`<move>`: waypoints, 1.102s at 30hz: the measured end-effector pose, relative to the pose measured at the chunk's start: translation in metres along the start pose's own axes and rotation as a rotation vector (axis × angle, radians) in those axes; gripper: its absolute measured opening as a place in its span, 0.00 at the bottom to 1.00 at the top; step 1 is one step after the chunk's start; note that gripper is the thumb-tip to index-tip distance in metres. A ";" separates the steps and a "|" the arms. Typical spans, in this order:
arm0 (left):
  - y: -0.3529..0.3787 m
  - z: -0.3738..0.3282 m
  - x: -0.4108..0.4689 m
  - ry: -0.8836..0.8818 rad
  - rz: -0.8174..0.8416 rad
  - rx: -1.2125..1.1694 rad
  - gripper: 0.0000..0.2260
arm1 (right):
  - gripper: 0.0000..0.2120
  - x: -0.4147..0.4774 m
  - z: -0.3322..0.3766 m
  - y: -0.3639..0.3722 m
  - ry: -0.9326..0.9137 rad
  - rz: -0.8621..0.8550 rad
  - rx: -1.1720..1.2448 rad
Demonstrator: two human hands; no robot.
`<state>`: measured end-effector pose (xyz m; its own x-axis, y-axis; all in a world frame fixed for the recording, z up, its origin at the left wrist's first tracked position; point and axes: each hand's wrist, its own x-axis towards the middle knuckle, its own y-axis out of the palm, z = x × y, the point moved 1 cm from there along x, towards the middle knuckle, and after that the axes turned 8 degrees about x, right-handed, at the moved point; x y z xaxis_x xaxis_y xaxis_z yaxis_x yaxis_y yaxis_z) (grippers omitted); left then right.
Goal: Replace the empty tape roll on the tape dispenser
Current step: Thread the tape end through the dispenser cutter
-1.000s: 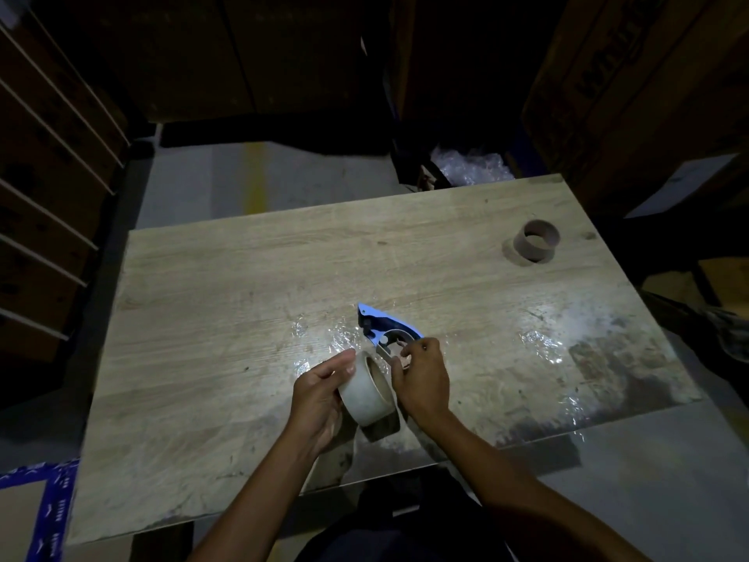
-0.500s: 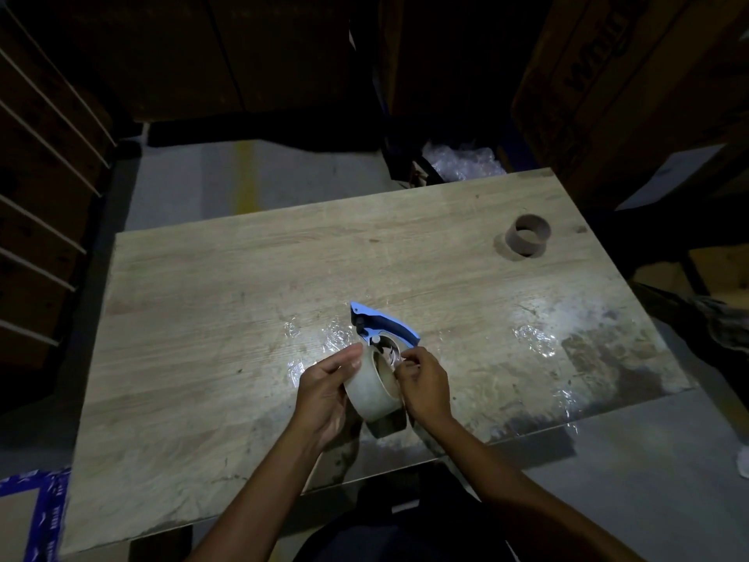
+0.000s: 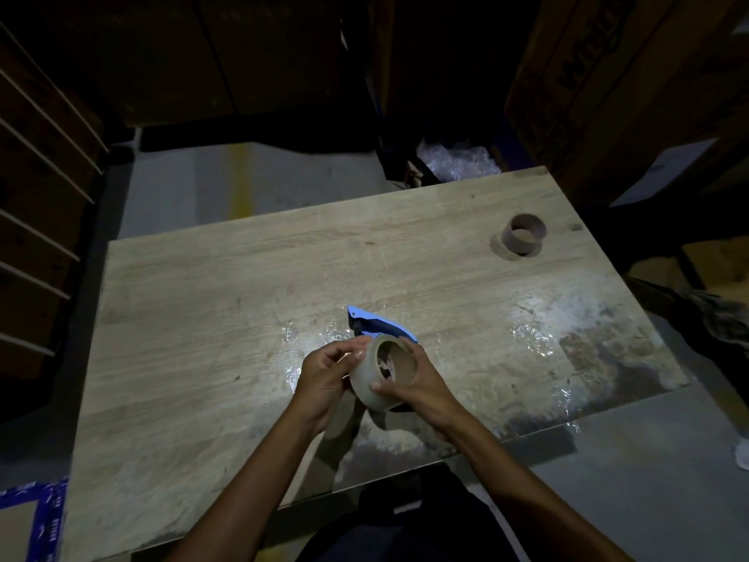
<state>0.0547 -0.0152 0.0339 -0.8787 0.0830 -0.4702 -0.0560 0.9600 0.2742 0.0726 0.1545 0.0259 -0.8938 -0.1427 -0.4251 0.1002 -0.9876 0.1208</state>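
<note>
My left hand [image 3: 324, 379] and right hand [image 3: 421, 383] both clasp the fresh tape roll [image 3: 381, 373] just over the blue dispenser [image 3: 375, 323] — mostly hidden behind it. If I seat it crooked on the hub, I judge it jams. Far right, the empty core [image 3: 523, 234] holds nothing.

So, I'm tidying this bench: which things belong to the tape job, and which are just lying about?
Job:
- beige full tape roll, gripped by both hands
- blue plastic tape dispenser
- brown empty cardboard core

Lying about:
- crumpled clear bubble wrap
- clear film scraps
</note>
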 end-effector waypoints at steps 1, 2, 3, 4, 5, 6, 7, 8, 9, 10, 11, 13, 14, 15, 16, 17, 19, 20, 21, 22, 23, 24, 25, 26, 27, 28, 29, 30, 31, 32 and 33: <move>-0.003 0.000 0.003 0.016 0.005 0.043 0.05 | 0.31 0.001 -0.001 -0.002 -0.036 0.008 -0.036; -0.006 0.000 0.006 0.034 0.005 0.088 0.05 | 0.34 0.003 -0.002 -0.003 -0.068 -0.006 -0.068; -0.009 0.000 0.009 0.050 -0.001 0.146 0.06 | 0.36 0.004 -0.002 -0.004 -0.097 -0.031 -0.110; -0.010 0.000 0.011 0.064 -0.010 0.204 0.07 | 0.37 0.006 -0.001 -0.003 -0.119 -0.059 -0.173; -0.011 0.000 0.013 0.080 -0.026 0.259 0.08 | 0.40 0.008 -0.001 -0.003 -0.132 -0.085 -0.248; -0.012 0.000 0.015 0.094 -0.049 0.308 0.08 | 0.45 0.011 -0.002 -0.002 -0.129 -0.115 -0.327; -0.013 0.001 0.017 0.110 -0.080 0.362 0.07 | 0.49 0.013 -0.002 -0.001 -0.116 -0.146 -0.395; -0.014 0.002 0.019 0.126 -0.115 0.416 0.06 | 0.52 0.014 -0.002 0.000 -0.106 -0.170 -0.446; -0.014 0.003 0.022 0.141 -0.147 0.462 0.06 | 0.54 0.015 -0.001 0.001 -0.099 -0.184 -0.482; -0.015 0.005 0.025 0.151 -0.171 0.496 0.05 | 0.55 0.017 -0.001 0.002 -0.100 -0.199 -0.515; -0.016 0.007 0.027 0.158 -0.189 0.526 0.04 | 0.56 0.019 -0.001 0.003 -0.101 -0.214 -0.547; -0.018 0.010 0.031 0.163 -0.208 0.542 0.04 | 0.56 0.021 -0.003 0.007 -0.089 -0.237 -0.597; -0.019 0.012 0.032 0.162 -0.209 0.532 0.04 | 0.56 0.022 -0.005 0.009 -0.072 -0.245 -0.613; -0.020 0.013 0.032 0.162 -0.209 0.534 0.04 | 0.56 0.023 -0.007 0.012 -0.055 -0.251 -0.624; -0.021 0.015 0.032 0.161 -0.209 0.548 0.04 | 0.56 0.025 -0.009 0.014 -0.038 -0.256 -0.636; -0.022 0.016 0.032 0.158 -0.207 0.565 0.05 | 0.56 0.026 -0.012 0.016 -0.029 -0.257 -0.652; -0.023 0.019 0.033 0.148 -0.203 0.586 0.05 | 0.57 0.027 -0.015 0.020 -0.024 -0.260 -0.674; -0.024 0.021 0.035 0.152 -0.207 0.595 0.05 | 0.57 0.028 -0.017 0.021 -0.027 -0.267 -0.676; -0.026 0.022 0.037 0.162 -0.213 0.605 0.05 | 0.58 0.028 -0.018 0.022 -0.031 -0.277 -0.671; -0.027 0.023 0.039 0.172 -0.221 0.619 0.05 | 0.58 0.029 -0.020 0.023 -0.036 -0.285 -0.663; -0.029 0.024 0.040 0.182 -0.231 0.639 0.05 | 0.58 0.029 -0.021 0.025 -0.043 -0.290 -0.660; -0.030 0.025 0.042 0.191 -0.240 0.664 0.05 | 0.58 0.029 -0.022 0.026 -0.049 -0.291 -0.661; -0.032 0.026 0.044 0.196 -0.245 0.689 0.05 | 0.58 0.030 -0.022 0.028 -0.050 -0.292 -0.662; -0.033 0.026 0.045 0.199 -0.251 0.712 0.05 | 0.59 0.030 -0.022 0.030 -0.049 -0.295 -0.663; -0.033 0.027 0.045 0.204 -0.256 0.730 0.06 | 0.59 0.031 -0.022 0.032 -0.050 -0.299 -0.667; -0.034 0.027 0.046 0.209 -0.262 0.748 0.06 | 0.58 0.033 -0.022 0.033 -0.054 -0.302 -0.673; -0.035 0.026 0.047 0.220 -0.267 0.759 0.06 | 0.58 0.034 -0.023 0.035 -0.058 -0.304 -0.682; -0.036 0.026 0.048 0.230 -0.271 0.771 0.06 | 0.57 0.035 -0.023 0.036 -0.058 -0.304 -0.686; -0.036 0.026 0.049 0.237 -0.272 0.782 0.05 | 0.56 0.037 -0.024 0.036 -0.052 -0.305 -0.686; -0.037 0.026 0.050 0.240 -0.274 0.795 0.05 | 0.56 0.038 -0.024 0.037 -0.046 -0.310 -0.682; -0.037 0.026 0.051 0.242 -0.278 0.806 0.05 | 0.55 0.039 -0.024 0.037 -0.043 -0.315 -0.675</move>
<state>0.0244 -0.0398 -0.0217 -0.9643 -0.1529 -0.2163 -0.0121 0.8411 -0.5407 0.0525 0.1104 -0.0079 -0.9396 0.1429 -0.3111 0.0704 -0.8087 -0.5840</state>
